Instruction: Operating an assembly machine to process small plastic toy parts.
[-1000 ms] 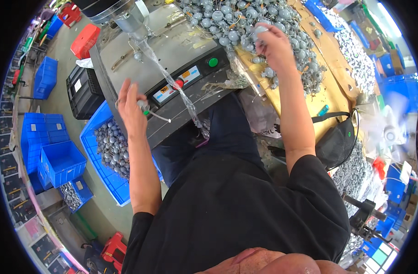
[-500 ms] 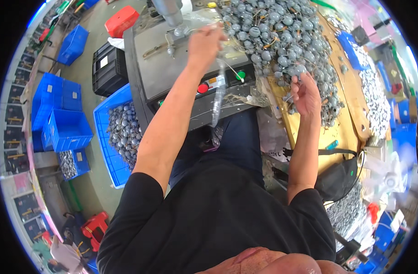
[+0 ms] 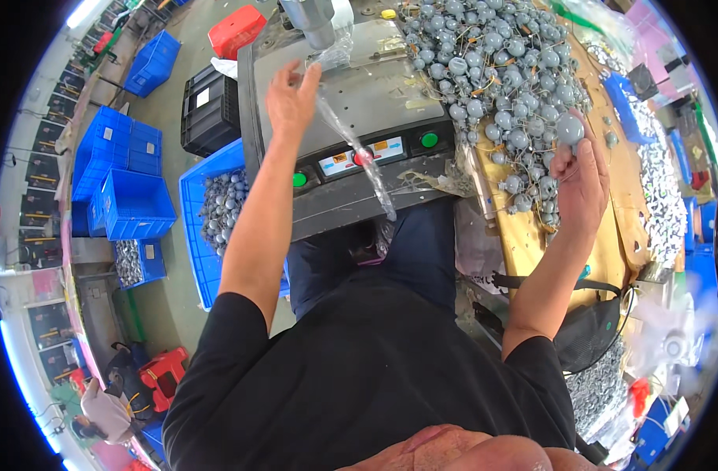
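Our left hand [image 3: 292, 104] has swung left over the flat grey metal plate [image 3: 371, 82], its hold unclear, while our right hand [image 3: 585, 179] grasps one smooth grey globe [image 3: 569, 130], seemingly singled out, beside the heap of wired globes [image 3: 496, 74].

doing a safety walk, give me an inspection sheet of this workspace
Surface: scuffed grey metal machine top; yellow bench.
Job's things: glossy grey ball-shaped pieces with thin wires, heaped on the bench.
Clutter: clear plastic strip across the machine top; black mesh bag.
Hands: right hand holds one grey ball; left hand open over the machine top.
Cables: thin black cord beside the bag.
Surroundings: blue plastic crates, black plastic crate at left.
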